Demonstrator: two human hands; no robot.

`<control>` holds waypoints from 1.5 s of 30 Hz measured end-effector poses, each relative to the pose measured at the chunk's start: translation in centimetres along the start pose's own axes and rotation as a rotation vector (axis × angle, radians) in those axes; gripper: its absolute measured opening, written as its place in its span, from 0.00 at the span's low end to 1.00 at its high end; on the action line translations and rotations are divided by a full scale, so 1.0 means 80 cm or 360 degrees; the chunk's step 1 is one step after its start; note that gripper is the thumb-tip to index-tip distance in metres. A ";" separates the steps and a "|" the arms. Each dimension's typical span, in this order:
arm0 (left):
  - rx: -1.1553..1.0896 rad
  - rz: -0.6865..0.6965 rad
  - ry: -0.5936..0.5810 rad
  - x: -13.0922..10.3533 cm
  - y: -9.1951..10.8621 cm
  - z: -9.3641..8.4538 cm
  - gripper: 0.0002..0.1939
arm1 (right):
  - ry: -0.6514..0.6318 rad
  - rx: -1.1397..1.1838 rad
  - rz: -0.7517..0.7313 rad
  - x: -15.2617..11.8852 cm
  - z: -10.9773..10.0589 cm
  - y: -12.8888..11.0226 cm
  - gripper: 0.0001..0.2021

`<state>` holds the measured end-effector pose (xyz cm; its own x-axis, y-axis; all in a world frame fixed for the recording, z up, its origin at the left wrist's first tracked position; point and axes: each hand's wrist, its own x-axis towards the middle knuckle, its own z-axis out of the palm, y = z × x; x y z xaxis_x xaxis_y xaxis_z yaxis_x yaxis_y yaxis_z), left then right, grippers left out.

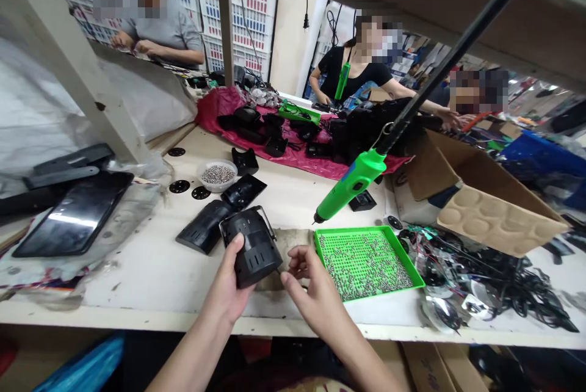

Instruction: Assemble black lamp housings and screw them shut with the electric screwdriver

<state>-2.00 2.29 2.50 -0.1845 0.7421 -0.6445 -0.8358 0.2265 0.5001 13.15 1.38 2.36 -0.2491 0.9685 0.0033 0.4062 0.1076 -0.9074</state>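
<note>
A black plastic housing with slots and a metal bracket (255, 246) is in my left hand (232, 276), thumb on its front side and fingers underneath. Just right of its lower end is my right hand (311, 282), fingers curled and thumb apart; I cannot make out anything held in it. A green tray of small screws (368, 261) lies to the right of that hand. Above the tray hangs a green electric screwdriver (350, 187), tip down. Black curved covers (201, 226) lie behind and left of the housing, near a bowl of small metal parts (217, 175).
A black tablet-like panel (75, 215) lies at left. Wires and lens parts (476, 288) are heaped at right, before an open cardboard box (485, 190). Black parts lie on pink plastic (293, 160) at the back. Several people sit beyond.
</note>
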 end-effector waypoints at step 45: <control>0.1726 0.1060 -0.0535 -0.043 -0.010 -0.031 0.41 | -0.0318 0.0009 -0.0541 0.072 -0.040 -0.014 0.30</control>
<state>-2.01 -1.98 2.88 -0.1286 0.9917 -0.0001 0.2304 0.0300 0.9726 14.06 7.54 4.75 -0.5352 0.8149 0.2225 0.2663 0.4127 -0.8711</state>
